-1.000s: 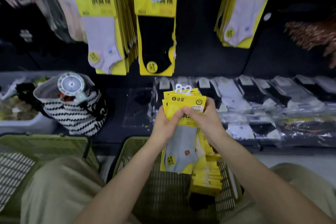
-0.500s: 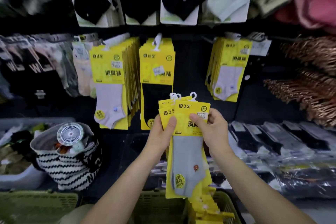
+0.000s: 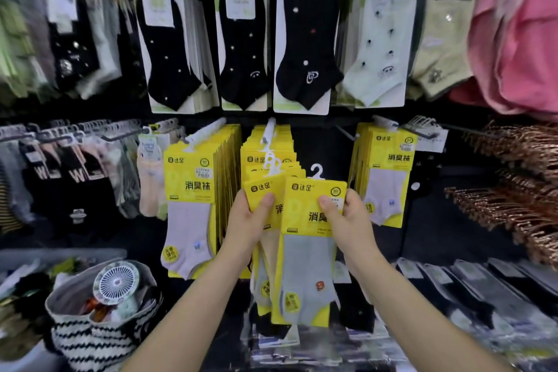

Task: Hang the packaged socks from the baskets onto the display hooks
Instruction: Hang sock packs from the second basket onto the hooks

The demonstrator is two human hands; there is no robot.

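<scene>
**Gripped on both sides**

At twelve o'clock of our hands, yellow packs (image 3: 271, 146) crowd the centre display hook (image 3: 269, 129). Our left hand (image 3: 246, 228) grips a stack of sock packs (image 3: 259, 192), thumb curled over its card. At three o'clock of it, our right hand (image 3: 351, 222) pinches one grey-sock pack (image 3: 311, 266), whose white hanger (image 3: 317, 171) stands apart from that hook.

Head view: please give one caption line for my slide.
Left hand holds a stack of yellow sock packs; right hand pinches the front grey-sock pack below a display hook.
</scene>
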